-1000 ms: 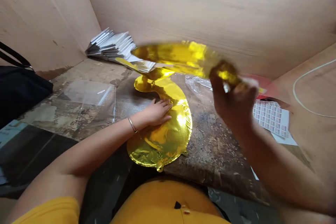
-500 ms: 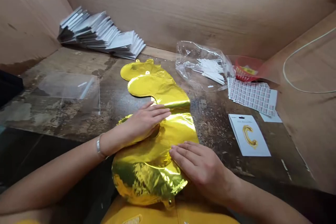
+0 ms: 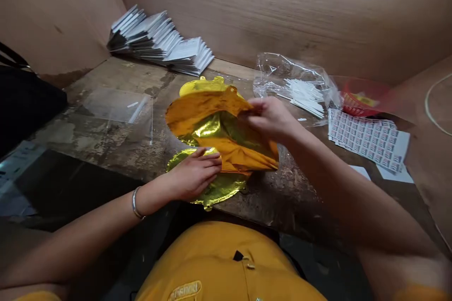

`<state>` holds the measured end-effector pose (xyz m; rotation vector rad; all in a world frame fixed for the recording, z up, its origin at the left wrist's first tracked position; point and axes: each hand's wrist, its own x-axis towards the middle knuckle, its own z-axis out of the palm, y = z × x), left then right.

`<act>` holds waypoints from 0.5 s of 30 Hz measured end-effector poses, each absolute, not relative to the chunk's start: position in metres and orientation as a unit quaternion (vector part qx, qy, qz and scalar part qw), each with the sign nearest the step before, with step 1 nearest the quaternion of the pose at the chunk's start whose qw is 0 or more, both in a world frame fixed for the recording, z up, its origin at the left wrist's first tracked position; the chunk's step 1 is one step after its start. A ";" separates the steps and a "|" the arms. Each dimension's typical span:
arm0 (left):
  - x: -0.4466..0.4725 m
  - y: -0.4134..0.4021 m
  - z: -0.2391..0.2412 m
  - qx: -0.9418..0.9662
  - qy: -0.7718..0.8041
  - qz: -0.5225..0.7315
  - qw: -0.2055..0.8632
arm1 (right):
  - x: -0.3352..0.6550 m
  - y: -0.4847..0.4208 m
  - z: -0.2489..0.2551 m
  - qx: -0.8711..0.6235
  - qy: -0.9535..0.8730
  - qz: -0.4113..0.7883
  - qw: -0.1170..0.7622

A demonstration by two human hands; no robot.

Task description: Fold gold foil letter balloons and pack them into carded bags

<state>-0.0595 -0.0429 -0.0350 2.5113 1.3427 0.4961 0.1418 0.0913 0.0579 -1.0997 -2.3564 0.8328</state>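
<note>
A gold foil balloon [image 3: 226, 157] lies flat on the worktable in front of me, with one part folded over toward the far side. Its far lobe [image 3: 203, 86] shows beyond the raised fold. My left hand [image 3: 196, 174] rests on the balloon, fingers stretched out and pressing it down at the left of the fold. At the upper right of the fold, my right hand [image 3: 270, 117] pinches the foil edge and holds it off the table; its fingertips are partly hidden by the foil and blurred.
Stacked white packets [image 3: 158, 40] lean at the back left. A clear plastic sleeve [image 3: 116, 106] lies left. On the right are a clear bag [image 3: 264, 70] of white sticks, a red basket [image 3: 356, 105] and sticker sheets [image 3: 370, 138]. A black bag [image 3: 28, 99] sits far left.
My right hand has moved from the balloon's near right side to its far right, lifting and folding the near part over. My left hand stays flat on it. My right arm now covers the card.
</note>
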 end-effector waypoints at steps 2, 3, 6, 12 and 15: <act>-0.065 -0.044 -0.041 0.899 0.388 0.160 0.123 | 0.116 0.131 0.037 -0.430 -0.840 0.293 0.153; -0.067 -0.044 -0.044 0.903 0.380 0.157 0.120 | 0.107 0.144 0.027 -0.444 -0.841 0.282 0.126; -0.073 -0.043 -0.047 0.893 0.409 0.147 0.121 | 0.093 0.156 0.002 -0.470 -0.847 0.236 0.078; -0.078 -0.041 -0.048 0.884 0.424 0.155 0.123 | 0.090 0.147 -0.011 -0.479 -0.854 0.186 0.087; -0.080 -0.039 -0.050 0.887 0.413 0.170 0.117 | 0.082 0.148 -0.009 -0.461 -0.864 0.177 0.103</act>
